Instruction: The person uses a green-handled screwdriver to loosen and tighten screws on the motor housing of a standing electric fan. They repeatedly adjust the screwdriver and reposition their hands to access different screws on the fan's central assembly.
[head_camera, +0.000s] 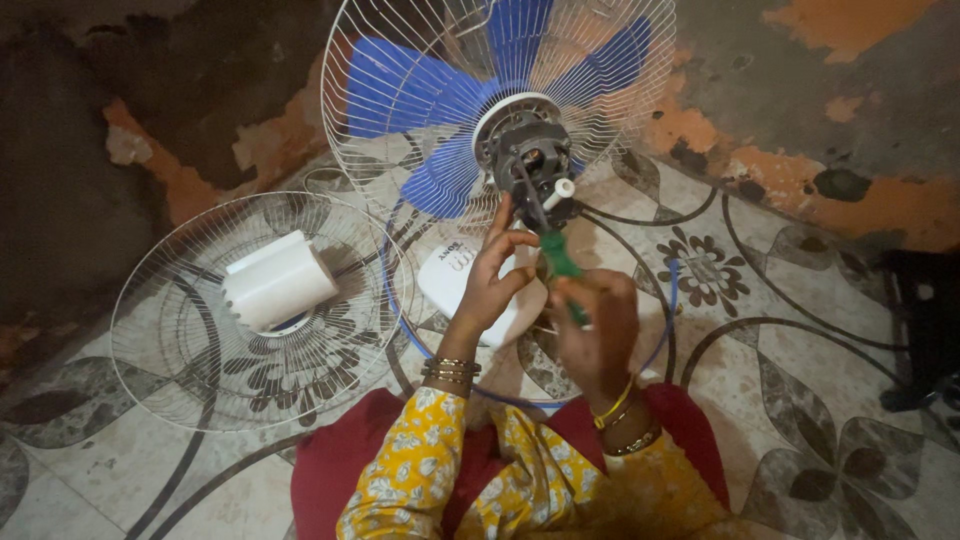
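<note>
Gripped in the right hand (592, 325), fingers wrapped closed around its handle, a green-handled screwdriver (556, 258) runs up and away from the person toward the exposed fan motor (527, 160). Its long axis slants from the fist, lower right, to the motor, upper left; the dark shaft appears to meet the motor's rear face, though the exact contact point is too small to tell. The left hand (492, 280) rests just left of the shaft, fingers loosely spread, fingertips near the motor's lower edge, clamped on nothing visible. Of the two, the left hand lies nearer the motor.

Around the motor stands the rear wire guard (380, 150), with blue blades (420, 90) showing through it. Below the motor, behind the left hand, lies a white housing piece (450, 275). Well left of the motor, a detached front wire guard (200, 370) lies flat on the patterned tile floor (800, 400), with a white cylindrical cover (280, 280) resting on it. A thin blue ring (395, 290) circles the floor beneath the motor.
</note>
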